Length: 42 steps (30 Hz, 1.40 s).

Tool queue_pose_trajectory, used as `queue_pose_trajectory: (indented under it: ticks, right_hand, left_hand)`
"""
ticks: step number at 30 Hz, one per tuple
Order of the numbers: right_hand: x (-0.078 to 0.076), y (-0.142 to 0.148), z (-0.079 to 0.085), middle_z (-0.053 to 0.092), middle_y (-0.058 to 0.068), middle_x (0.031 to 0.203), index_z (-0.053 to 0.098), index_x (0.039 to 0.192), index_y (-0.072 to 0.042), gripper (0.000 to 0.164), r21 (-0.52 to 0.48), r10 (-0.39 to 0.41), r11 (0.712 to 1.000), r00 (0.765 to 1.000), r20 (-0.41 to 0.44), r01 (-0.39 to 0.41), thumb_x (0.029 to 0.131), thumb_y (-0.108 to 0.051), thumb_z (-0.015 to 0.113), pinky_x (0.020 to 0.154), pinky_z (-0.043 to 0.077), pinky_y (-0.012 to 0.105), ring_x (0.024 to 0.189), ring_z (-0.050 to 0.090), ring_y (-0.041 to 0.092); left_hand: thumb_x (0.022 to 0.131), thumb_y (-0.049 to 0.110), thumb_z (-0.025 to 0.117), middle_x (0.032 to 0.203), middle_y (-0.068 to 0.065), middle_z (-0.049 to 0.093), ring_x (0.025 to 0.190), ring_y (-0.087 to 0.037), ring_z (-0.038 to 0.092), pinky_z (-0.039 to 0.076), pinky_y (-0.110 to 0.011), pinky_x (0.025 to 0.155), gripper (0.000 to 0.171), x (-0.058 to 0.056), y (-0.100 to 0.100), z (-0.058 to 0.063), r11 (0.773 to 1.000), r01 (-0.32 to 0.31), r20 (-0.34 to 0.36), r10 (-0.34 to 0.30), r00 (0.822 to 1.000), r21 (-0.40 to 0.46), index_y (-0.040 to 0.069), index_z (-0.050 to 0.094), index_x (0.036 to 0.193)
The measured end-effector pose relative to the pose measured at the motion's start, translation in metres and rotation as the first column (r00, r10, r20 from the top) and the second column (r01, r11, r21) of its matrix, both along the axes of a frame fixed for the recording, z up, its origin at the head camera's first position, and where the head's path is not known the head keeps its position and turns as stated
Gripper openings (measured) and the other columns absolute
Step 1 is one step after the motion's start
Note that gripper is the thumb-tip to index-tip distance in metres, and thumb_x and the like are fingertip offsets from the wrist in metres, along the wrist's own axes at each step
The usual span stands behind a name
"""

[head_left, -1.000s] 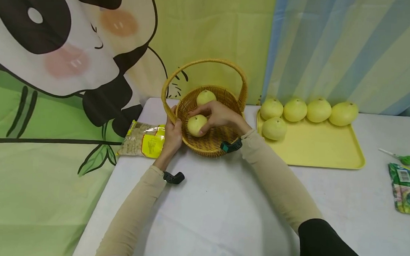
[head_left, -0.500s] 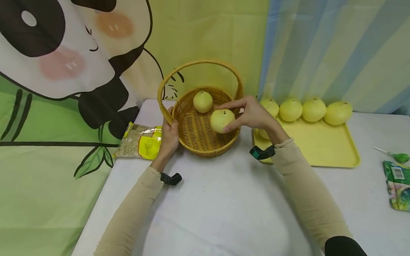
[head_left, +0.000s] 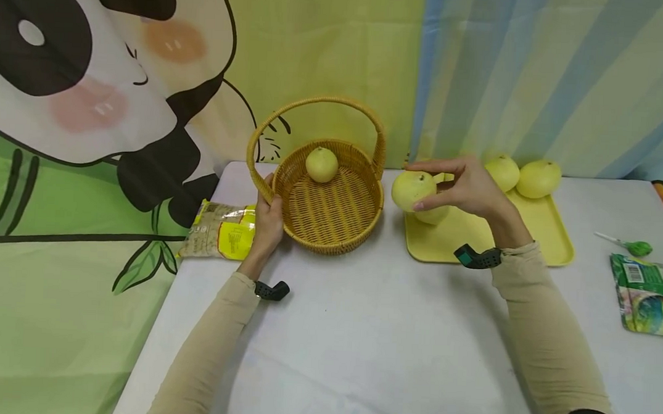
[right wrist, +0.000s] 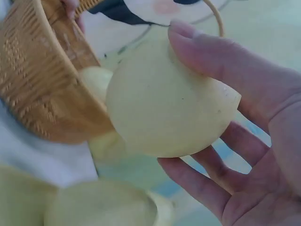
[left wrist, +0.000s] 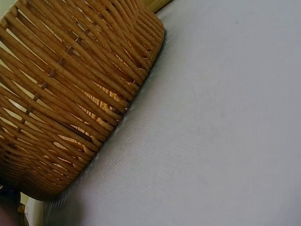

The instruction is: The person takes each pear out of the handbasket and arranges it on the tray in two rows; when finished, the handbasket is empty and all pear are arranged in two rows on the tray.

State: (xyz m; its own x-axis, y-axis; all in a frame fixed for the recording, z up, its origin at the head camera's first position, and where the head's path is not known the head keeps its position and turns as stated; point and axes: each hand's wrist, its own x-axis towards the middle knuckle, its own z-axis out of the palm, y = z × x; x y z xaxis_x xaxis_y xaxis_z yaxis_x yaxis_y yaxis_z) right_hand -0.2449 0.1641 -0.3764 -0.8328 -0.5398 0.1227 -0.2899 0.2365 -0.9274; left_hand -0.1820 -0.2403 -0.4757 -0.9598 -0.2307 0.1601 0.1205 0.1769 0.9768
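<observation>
My right hand (head_left: 468,187) pinches a round pale yellow pear (head_left: 412,191) between thumb and fingers, above the left end of the yellow tray (head_left: 435,250). The right wrist view shows the thumb on one side of this pear (right wrist: 164,103) and fingers on the other. Another pear (head_left: 432,214) lies partly hidden beneath it, and more pears (head_left: 539,178) sit along the tray's back edge, some covered by the hand. On the left, my left hand (head_left: 268,224) grips the side of a woven basket (head_left: 330,247) near its handle foot. One pear (head_left: 321,164) rests inside the basket, towards the back.
A clear-and-yellow packet (head_left: 219,230) of grainy food lies left of the basket. At the right are a green lollipop (head_left: 638,248) and a green pouch (head_left: 646,298). A printed panda curtain (head_left: 327,46) hangs directly behind the white table (head_left: 331,343).
My right hand has lifted a pear out of the basket and carried it rightward over the tray. One pear stays in the basket. The left hand keeps its hold.
</observation>
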Motion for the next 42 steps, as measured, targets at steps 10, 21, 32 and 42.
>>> queue_pose_trajectory:
  ticks: [10, 21, 32, 42]
  right_hand:
    - [0.007, 0.06, -0.006, 0.073, -0.007, 0.137, 0.073, 0.137, -0.014, 0.064, 0.05, -0.181, 0.982, 0.983, -0.026, 0.182, 0.077, -0.004, 0.094, 0.089, 0.057, 0.012, 0.13, 0.06, 0.001]
    - [0.005, 0.097, -0.039, 0.071, -0.004, 0.14, 0.074, 0.137, -0.018, 0.062, 0.197, -0.28, 0.942, 0.96, 0.02, 0.27, 0.079, -0.017, 0.095, 0.079, 0.056, 0.01, 0.119, 0.056, 0.002]
    - [0.007, 0.102, -0.065, 0.074, -0.024, 0.117, 0.077, 0.132, -0.015, 0.06, 0.228, -0.326, 0.919, 0.945, -0.022, 0.323, 0.076, -0.024, 0.098, 0.08, 0.058, 0.01, 0.11, 0.062, -0.006]
    - [0.003, 0.106, -0.068, 0.071, 0.019, 0.137, 0.073, 0.138, -0.016, 0.063, 0.324, -0.308, 0.884, 0.942, -0.137, 0.336, 0.081, -0.029, 0.095, 0.074, 0.049, 0.003, 0.105, 0.068, 0.002]
  left_hand:
    - [0.112, 0.011, 0.032, 0.172, -0.013, 0.033, 0.155, -0.03, 0.039, 0.033, -0.045, 0.131, 0.056, 0.002, -0.002, -0.001, 1.0, 0.003, -0.002, -0.003, 1.0, 0.013, 0.009, 0.023, 0.167]
    - [0.111, 0.011, 0.031, 0.173, -0.011, 0.031, 0.155, -0.028, 0.039, 0.033, -0.043, 0.131, 0.057, 0.001, -0.003, -0.001, 1.0, -0.008, 0.021, 0.008, 1.0, 0.002, 0.014, 0.024, 0.168]
    - [0.112, 0.01, 0.031, 0.171, -0.013, 0.033, 0.155, -0.03, 0.039, 0.032, -0.046, 0.131, 0.057, 0.002, -0.001, -0.001, 1.0, 0.005, 0.013, -0.005, 1.0, 0.024, 0.012, 0.022, 0.168]
    - [0.111, 0.01, 0.03, 0.173, -0.012, 0.031, 0.156, -0.028, 0.038, 0.033, -0.042, 0.131, 0.056, -0.003, -0.001, 0.0, 1.0, 0.003, 0.011, -0.003, 1.0, -0.004, 0.009, 0.023, 0.167]
